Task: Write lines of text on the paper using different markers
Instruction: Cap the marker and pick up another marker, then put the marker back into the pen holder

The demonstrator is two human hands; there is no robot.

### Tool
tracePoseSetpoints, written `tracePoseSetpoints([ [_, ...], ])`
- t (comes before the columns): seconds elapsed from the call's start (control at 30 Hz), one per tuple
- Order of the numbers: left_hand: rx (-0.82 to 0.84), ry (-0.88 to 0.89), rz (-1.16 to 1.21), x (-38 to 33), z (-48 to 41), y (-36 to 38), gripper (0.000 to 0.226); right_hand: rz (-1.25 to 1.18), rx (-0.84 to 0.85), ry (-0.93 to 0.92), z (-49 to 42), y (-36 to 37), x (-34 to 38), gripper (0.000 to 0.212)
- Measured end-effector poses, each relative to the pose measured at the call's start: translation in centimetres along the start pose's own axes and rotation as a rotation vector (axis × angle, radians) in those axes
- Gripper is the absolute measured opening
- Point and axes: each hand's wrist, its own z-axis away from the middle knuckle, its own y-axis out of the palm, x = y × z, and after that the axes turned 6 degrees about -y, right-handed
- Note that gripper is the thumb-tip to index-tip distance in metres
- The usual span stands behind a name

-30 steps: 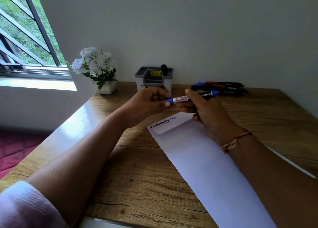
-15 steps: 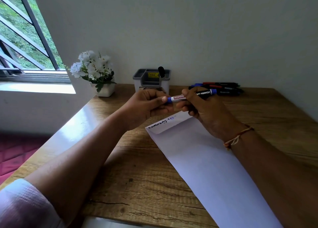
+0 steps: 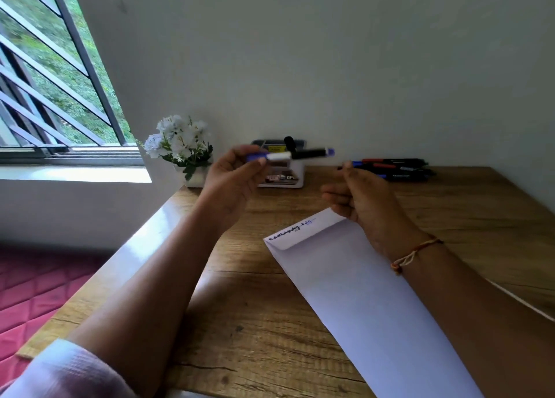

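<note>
My L hand pinches the blue marker mid-frame (blurry); R hand curled, holding nothing, over paper lower right.

Table: window to its left
Paper: on the table, slanting from front right toward centre
Flower pot: back left corner
Organiser: back centre, right of the flower pot
Loose markers: back right, on the table
Held marker: in the left hand, raised before the organiser
Right hand: above the paper's far end
</note>
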Motion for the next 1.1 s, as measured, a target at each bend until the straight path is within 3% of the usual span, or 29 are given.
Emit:
tracePoseSetpoints([
  [0.07, -0.119, 0.187, 0.040, -1.8, -0.2, -0.3, 0.019, 0.206, -0.054, -0.081, -0.2, -0.2, -0.3, 0.031],
  [0.17, -0.384, 0.413, -0.194, -3.5, -0.4, -1.3, 0.023, 0.467, 0.008, -0.231, 0.2, -0.2, -1.0, 0.030],
  [0.27, -0.616, 0.504, -0.487, -3.6, -1.8, -1.9, 0.028, 0.633, 0.078, -0.316, 0.5, -0.2, -1.1, 0.030],
  [0.33, -0.664, 0.520, -0.667, -3.4, -3.0, -1.9, 0.028, 0.667, 0.103, -0.341, 0.6, -0.2, -1.0, 0.033],
  [0.53, -0.606, 0.507, -0.995, -2.7, -6.4, -1.8, 0.030, 0.735, 0.108, -0.371, 0.8, -0.1, -0.7, 0.031],
  [0.67, -0.548, 0.380, -1.191, -2.0, -7.8, -1.7, 0.036, 0.773, 0.133, -0.359, 0.8, 0.0, -0.6, 0.030],
  [0.9, -0.452, 0.310, -1.396, -0.2, -7.4, -1.6, 0.038, 0.917, 0.141, -0.309, 0.5, -0.2, -0.9, 0.028],
  [0.97, -0.462, 0.416, -1.495, -0.2, -6.9, -0.8, 0.039, 0.999, 0.153, -0.277, 0.4, -0.2, -0.9, 0.023],
  [1.03, -0.458, 0.668, -1.559, -0.1, -6.1, 1.1, 0.031, 1.092, 0.162, -0.242, 0.2, -0.2, -0.8, 0.020],
  [1.1, -0.309, 0.863, -1.509, 0.7, -5.2, 3.7, 0.017, 1.199, 0.162, -0.199, 0.0, -0.2, -0.6, 0.018],
])
